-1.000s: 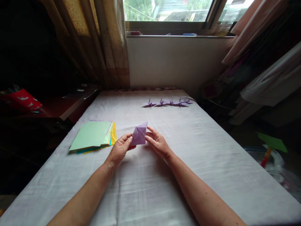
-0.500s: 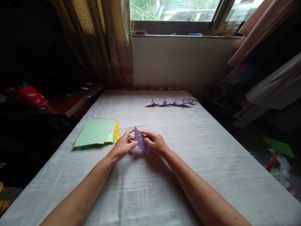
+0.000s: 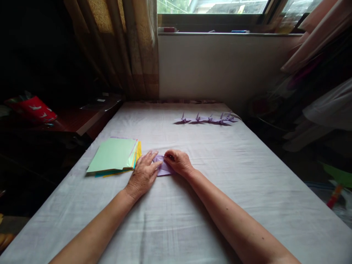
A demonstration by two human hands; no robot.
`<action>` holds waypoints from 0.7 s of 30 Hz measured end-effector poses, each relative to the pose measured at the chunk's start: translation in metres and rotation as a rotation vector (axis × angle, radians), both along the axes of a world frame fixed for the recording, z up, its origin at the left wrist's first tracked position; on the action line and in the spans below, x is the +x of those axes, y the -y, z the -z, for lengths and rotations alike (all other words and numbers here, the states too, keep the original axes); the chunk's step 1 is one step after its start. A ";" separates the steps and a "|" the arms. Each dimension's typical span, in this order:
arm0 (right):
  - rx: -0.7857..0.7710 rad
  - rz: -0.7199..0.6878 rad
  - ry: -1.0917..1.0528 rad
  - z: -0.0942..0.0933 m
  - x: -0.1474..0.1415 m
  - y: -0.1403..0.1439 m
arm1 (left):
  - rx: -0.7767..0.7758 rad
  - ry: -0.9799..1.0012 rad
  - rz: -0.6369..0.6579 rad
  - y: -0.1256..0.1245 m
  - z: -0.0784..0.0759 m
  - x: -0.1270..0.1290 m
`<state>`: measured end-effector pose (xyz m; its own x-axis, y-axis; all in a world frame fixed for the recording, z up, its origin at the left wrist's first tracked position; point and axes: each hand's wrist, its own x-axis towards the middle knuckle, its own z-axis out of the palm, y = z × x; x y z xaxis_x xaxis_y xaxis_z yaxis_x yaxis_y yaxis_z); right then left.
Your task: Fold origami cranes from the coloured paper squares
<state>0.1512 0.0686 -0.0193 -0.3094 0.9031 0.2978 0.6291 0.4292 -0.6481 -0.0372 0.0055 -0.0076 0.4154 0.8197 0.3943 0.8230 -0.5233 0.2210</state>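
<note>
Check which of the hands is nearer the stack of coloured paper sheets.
Left. The left hand lies just right of the stack of coloured paper sheets; the right hand sits farther right, beyond the folded purple paper.

Single head-worn view, looking forward and down along a cloth-covered table toward the window; forearms enter from the bottom edge, hands close at centre.

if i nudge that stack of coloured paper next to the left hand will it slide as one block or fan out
Probably fans out: the stack of coloured paper is loose sheets, its edges already staggered. Single sheets look thin, so likely light and floppy when lifted. The white cloth beneath may grip the bottom sheet, letting upper ones slip.
</note>
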 end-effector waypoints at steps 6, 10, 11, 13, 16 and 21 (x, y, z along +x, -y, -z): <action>0.084 -0.105 0.025 0.000 0.025 0.003 | -0.120 -0.101 0.156 -0.001 -0.006 -0.001; 0.245 -0.337 0.190 -0.005 0.054 0.021 | -0.092 -0.123 0.158 -0.003 -0.013 0.005; 0.258 -0.339 0.238 -0.006 0.058 0.025 | -0.074 -0.131 0.166 -0.004 -0.015 0.006; 0.281 -0.332 0.284 -0.007 0.061 0.030 | -0.033 -0.143 0.185 -0.006 -0.016 0.007; 0.319 -0.324 0.287 -0.006 0.057 0.032 | 0.040 -0.137 0.190 -0.005 -0.014 0.008; 0.319 -0.263 0.175 0.002 0.050 0.029 | 0.077 -0.018 0.182 0.004 -0.006 0.011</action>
<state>0.2010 0.0398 -0.0208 -0.5866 0.6585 0.4715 0.5604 0.7503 -0.3507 -0.0261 0.0013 -0.0019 0.5618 0.6978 0.4443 0.7164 -0.6790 0.1606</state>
